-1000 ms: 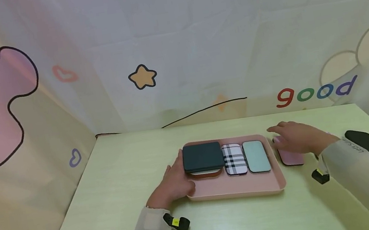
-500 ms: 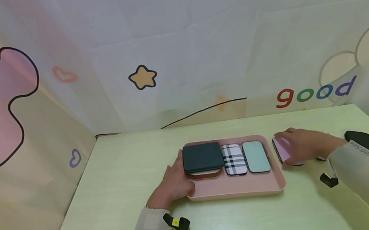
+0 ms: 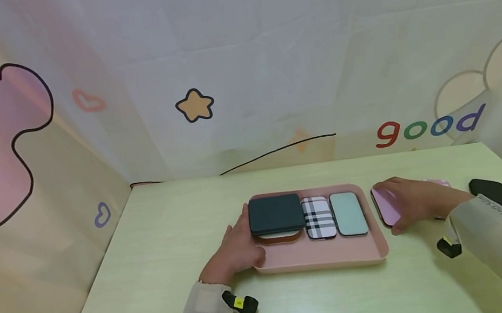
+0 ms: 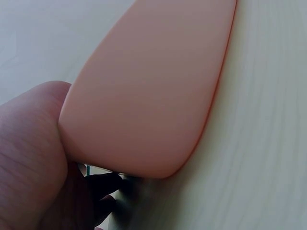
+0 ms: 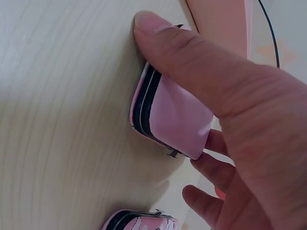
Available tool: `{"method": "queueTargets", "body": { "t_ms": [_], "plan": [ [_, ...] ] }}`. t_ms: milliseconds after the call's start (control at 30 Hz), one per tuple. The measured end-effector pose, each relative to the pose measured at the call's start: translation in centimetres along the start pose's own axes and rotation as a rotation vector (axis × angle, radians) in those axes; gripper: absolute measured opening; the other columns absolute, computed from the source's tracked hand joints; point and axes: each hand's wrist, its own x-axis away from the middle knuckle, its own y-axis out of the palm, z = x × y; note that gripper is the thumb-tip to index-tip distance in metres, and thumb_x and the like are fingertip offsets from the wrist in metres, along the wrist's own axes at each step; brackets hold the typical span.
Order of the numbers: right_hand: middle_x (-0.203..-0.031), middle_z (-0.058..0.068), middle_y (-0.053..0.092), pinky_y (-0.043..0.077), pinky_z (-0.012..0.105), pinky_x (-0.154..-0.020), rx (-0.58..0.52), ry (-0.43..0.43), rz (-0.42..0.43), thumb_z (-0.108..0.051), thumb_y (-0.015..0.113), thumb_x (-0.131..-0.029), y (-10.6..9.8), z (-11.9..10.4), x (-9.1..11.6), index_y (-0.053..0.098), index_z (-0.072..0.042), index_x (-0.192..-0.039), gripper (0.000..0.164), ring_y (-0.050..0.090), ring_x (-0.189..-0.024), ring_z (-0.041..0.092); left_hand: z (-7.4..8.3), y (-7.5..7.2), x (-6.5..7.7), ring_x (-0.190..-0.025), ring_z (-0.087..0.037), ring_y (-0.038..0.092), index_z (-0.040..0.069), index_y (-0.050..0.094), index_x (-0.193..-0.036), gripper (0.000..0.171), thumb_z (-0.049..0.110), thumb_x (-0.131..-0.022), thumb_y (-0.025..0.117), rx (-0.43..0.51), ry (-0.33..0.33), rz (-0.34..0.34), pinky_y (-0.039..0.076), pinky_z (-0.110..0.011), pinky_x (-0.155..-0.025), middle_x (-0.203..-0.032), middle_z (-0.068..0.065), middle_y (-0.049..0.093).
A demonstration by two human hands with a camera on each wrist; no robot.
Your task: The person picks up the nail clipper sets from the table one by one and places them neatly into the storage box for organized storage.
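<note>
My left hand (image 3: 233,249) holds the left end of a pink tray (image 3: 322,263), thumb over the rim, fingers along the far side in the left wrist view. Over on the right, my right hand (image 3: 413,199) grips a pink zip case (image 5: 180,112) lying just right of the tray. Its thumb crosses the near end and the fingertips meet the opposite edge. Inside the tray are a dark green case (image 3: 276,214) on top of a brown-edged one (image 3: 281,238), a plaid case (image 3: 318,217) and a mint green case (image 3: 349,213).
Partly hidden behind the right hand is another pink case with a printed pattern (image 5: 148,223). A black case (image 3: 490,191) lies farther right, by the right sleeve. A printed curtain (image 3: 237,71) hangs along the back and sides of the pale table (image 3: 167,219).
My right hand has shifted from above the pink zip case down and slightly right, and now takes hold of it. The left hand and tray have stayed put.
</note>
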Motion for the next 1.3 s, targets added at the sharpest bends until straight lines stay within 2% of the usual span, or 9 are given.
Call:
{"method": "queueTargets", "body": {
  "t_ms": [200,467,900,1300],
  "plan": [
    [-0.148,0.019,0.048,0.042,0.068,-0.099,0.030,-0.004,0.017,-0.065,0.089,-0.055,0.0,0.0,0.0,0.044,-0.014,-0.149,0.116,0.050,-0.129,0.046,0.0,0.0,0.0,-0.152,-0.019,0.021,0.005,-0.004,-0.161,0.114,0.013,-0.072,0.067,-0.003,0.007,-0.002,0.008,-0.053,-0.123,-0.169,-0.006,0.011],
    [-0.142,0.018,0.053,0.047,0.062,-0.098,0.062,-0.054,0.054,-0.061,0.089,-0.059,0.1,0.0,0.4,0.050,-0.010,-0.145,0.107,0.055,-0.124,0.041,0.0,0.0,-0.1,-0.152,-0.021,0.022,0.004,-0.003,-0.161,0.114,0.013,-0.072,0.068,0.003,0.010,0.004,0.008,-0.055,-0.123,-0.168,-0.007,0.012],
    [-0.143,0.019,0.053,0.049,0.061,-0.095,0.097,-0.080,0.088,-0.067,0.085,-0.058,0.1,-0.1,0.7,0.050,-0.012,-0.145,0.109,0.056,-0.123,0.042,0.0,0.0,0.1,-0.153,-0.021,0.021,0.005,-0.004,-0.161,0.114,0.013,-0.073,0.068,0.004,0.003,-0.002,0.008,-0.054,-0.123,-0.168,-0.007,0.012],
    [-0.143,0.018,0.054,0.048,0.063,-0.095,0.110,-0.097,0.136,-0.069,0.083,-0.061,-1.0,-0.4,1.5,0.051,-0.012,-0.144,0.106,0.054,-0.125,0.042,0.1,0.0,0.2,-0.153,-0.020,0.021,0.006,-0.003,-0.161,0.113,0.012,-0.073,0.068,0.016,0.000,-0.003,0.008,-0.053,-0.123,-0.169,-0.006,0.012]
  ]
}}
